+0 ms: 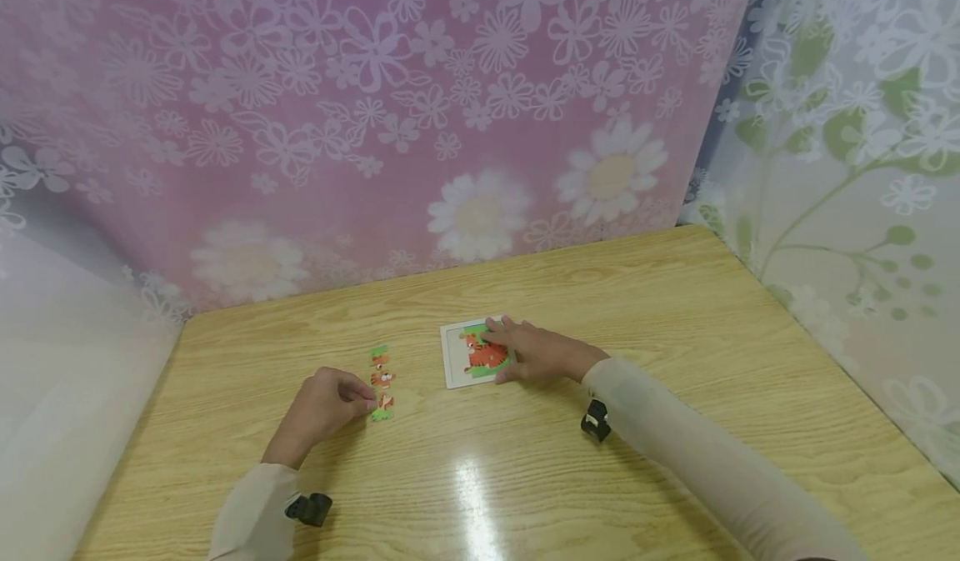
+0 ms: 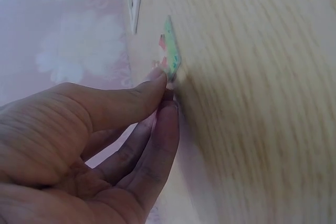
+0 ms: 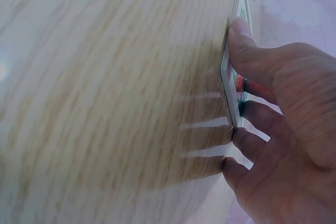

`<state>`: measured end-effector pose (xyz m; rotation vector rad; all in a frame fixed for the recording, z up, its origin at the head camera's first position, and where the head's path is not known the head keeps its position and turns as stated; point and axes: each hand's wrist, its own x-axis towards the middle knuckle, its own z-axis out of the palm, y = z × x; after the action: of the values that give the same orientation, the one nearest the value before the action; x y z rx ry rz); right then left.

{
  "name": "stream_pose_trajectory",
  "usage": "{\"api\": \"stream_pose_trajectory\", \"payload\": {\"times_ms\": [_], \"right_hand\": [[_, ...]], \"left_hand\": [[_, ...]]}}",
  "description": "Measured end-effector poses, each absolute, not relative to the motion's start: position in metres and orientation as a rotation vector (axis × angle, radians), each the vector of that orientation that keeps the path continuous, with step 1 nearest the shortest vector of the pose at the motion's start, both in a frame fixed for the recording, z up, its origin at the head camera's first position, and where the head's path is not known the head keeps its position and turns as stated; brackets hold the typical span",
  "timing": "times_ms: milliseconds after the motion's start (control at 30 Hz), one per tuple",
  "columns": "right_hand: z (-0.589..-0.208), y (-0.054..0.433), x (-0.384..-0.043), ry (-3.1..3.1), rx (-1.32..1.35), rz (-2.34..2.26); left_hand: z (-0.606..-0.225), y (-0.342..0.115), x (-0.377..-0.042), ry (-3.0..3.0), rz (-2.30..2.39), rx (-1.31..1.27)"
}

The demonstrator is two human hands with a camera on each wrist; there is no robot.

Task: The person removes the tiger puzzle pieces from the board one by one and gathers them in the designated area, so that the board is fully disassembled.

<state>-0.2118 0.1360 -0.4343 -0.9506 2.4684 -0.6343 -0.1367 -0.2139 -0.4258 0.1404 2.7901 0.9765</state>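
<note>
My left hand (image 1: 324, 404) has its thumb and fingertips pinched at the left edge of a small tiger-picture puzzle piece (image 1: 384, 409), the nearest in a short column. In the left wrist view, that green and red piece (image 2: 171, 53) shows beyond the thumb tip, its held end hidden. Farther up the column lies a puzzle piece with part of a tiger's face (image 1: 385, 377). My right hand (image 1: 542, 353) rests over the right side of a white-framed puzzle board (image 1: 453, 369), fingers spread and thumb at the near edge. Orange tiger pieces (image 1: 486, 359) lie inside the board.
Both hands work over a wood-grain table (image 1: 637, 294), with a strip of glare near its front. Floral cloth walls (image 1: 480, 119) stand behind the table and at both sides. A small black device (image 1: 596, 421) hangs at the right wrist and another black device (image 1: 309, 509) at the left.
</note>
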Motion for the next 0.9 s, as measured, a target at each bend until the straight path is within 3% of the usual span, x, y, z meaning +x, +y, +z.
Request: {"api": "stream_pose_trajectory", "payload": {"times_ms": [300, 900], "right_hand": [[-0.433, 0.136, -0.212, 2.472, -0.939, -0.625], [-0.435, 0.134, -0.216, 2.506, -0.935, -0.575]], "left_hand": [[-0.415, -0.197, -0.153, 2.821, 0.990, 0.179], [-0.413, -0.108, -0.200, 2.773, 1.074, 0.220]]}}
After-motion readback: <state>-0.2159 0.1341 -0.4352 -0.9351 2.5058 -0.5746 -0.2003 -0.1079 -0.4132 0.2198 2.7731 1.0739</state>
